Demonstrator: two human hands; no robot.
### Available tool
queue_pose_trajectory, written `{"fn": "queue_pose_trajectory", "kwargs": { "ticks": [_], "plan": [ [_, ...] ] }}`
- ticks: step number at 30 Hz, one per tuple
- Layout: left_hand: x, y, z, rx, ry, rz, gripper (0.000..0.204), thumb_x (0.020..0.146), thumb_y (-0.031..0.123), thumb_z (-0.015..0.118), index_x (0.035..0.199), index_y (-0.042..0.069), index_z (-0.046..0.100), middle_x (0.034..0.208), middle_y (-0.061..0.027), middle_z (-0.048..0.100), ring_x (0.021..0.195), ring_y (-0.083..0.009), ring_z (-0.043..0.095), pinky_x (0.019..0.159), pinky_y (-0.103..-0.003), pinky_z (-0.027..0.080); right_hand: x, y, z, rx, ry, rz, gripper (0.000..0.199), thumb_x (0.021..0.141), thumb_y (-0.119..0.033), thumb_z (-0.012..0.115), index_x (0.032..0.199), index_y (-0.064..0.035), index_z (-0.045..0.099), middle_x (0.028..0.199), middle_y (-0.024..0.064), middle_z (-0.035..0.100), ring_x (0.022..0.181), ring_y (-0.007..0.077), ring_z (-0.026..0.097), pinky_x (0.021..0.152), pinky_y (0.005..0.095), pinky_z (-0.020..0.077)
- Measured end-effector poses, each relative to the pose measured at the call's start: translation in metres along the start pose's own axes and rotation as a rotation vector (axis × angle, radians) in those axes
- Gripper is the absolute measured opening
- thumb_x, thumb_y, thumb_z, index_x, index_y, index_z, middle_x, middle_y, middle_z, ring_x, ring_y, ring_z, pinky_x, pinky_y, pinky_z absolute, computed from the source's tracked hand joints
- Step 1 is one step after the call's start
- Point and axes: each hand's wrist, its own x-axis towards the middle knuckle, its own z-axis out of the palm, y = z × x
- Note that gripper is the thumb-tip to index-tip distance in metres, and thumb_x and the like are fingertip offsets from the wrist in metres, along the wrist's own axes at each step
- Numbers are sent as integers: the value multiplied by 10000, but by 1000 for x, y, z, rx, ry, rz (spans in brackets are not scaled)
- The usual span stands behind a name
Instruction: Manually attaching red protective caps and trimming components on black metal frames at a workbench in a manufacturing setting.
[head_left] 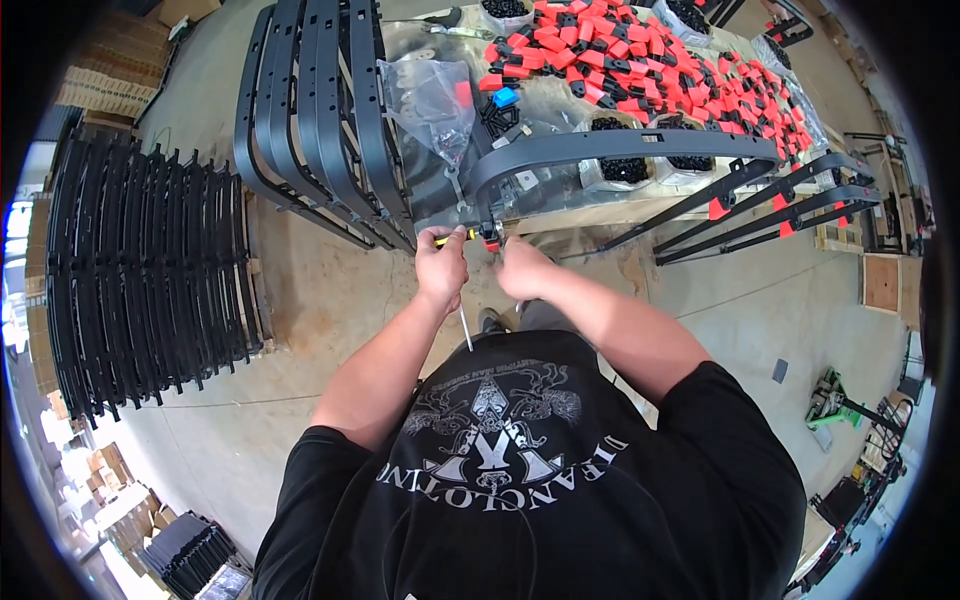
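Note:
My left hand is closed round a yellow-and-black tool handle, whose kind I cannot make out. A thin pale rod sticks out below that hand, toward my shirt. Beside it, a dark curved metal frame lies across the table edge, and its near end carries a small red-and-black clip. My right hand is at the right of this clip, fingers curled. A bit of shiny metal shows by its fingertips, but what it grips is mostly hidden.
On the table, a heap of red-and-black clips spreads at the back right, among tubs of small black parts. A clear plastic bag lies left of a blue piece. Upright frames and stacked black frames stand left.

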Motion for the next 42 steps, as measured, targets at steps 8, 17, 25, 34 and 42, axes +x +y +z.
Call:
{"fn": "queue_pose_trajectory", "kwargs": {
  "ticks": [8, 17, 25, 34, 42],
  "plan": [
    [1, -6, -14, -74, 67, 11, 228, 964, 230, 683, 1038, 127, 495, 610, 4, 488, 419, -98, 408, 356, -293, 289, -19, -61, -61, 840, -456, 490, 279, 913, -227, 568, 937, 46, 619, 842, 188, 669, 562, 228, 582, 450, 403, 408],
    [0, -4, -16, -57, 88, 9, 255, 947, 236, 704, 1027, 98, 505, 671, -17, 517, 467, -105, 435, 379, -294, 323, -24, -77, -74, 515, -442, 348, 358, 904, -202, 551, 1019, 131, 614, 861, 249, 700, 725, 318, 714, 589, 443, 540],
    [4, -11, -12, 20, 135, 70, 266, 948, 216, 699, 1054, 99, 485, 682, 5, 489, 454, -83, 394, 375, -273, 299, -9, -39, -31, 446, -353, 220, 333, 861, -186, 594, 1051, 88, 594, 878, 219, 695, 795, 289, 708, 656, 411, 551],
    [-22, -7, -11, 2, 227, 158, 441, 863, 152, 729, 1222, 0, 522, 711, -20, 557, 594, -116, 533, 490, -292, 443, -52, -56, -28, 1003, -162, 370, 401, 801, -150, 654, 1129, 58, 552, 904, 140, 635, 767, 210, 642, 659, 350, 507],
    [-8, -86, -34, 483, 32, 202, 261, 827, 107, 732, 1027, -4, 608, 819, -82, 678, 724, -143, 631, 681, -301, 519, -49, -77, -34, 720, -102, 351, 501, 762, -170, 674, 1174, 64, 510, 1034, 182, 617, 935, 249, 616, 811, 363, 498]
  ]
}}
